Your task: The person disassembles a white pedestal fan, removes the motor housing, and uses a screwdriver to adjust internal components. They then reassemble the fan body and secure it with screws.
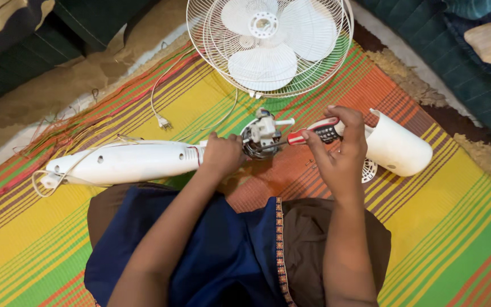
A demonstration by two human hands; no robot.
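Head view looks down at a person sitting on a striped mat (456, 227) on the floor. The left hand (221, 154) has its fingers wrapped tight around the top end of a long white fan stand (123, 162), right where the small fan motor (261, 136) sits. The stand lies flat across the mat, just in front of the person's knees. The right hand (339, 145) has its fingers closed around a screwdriver with a red and black handle (316, 132). The metal tip is touching the motor.

What could go wrong? The tip could slip off the motor if the hand pushes at a slant. Then it could poke the left hand, because that hand is just beside the motor. The stand is round, so it could roll if the left hand lets go a little. A tiny screw could drop and hide in the stripes of the mat. The thin wire (160, 96) with a plug (163, 121) lies loose near the stand and could get tugged.

The mat has yellow, green, orange and red stripes, with loose threads at its left edge. A white fan cage with blades (268, 42) lies at the top, near the motor. A white motor cover (396, 145) lies on its side by the right hand. Dark green cushions (473, 68) sit around the mat.
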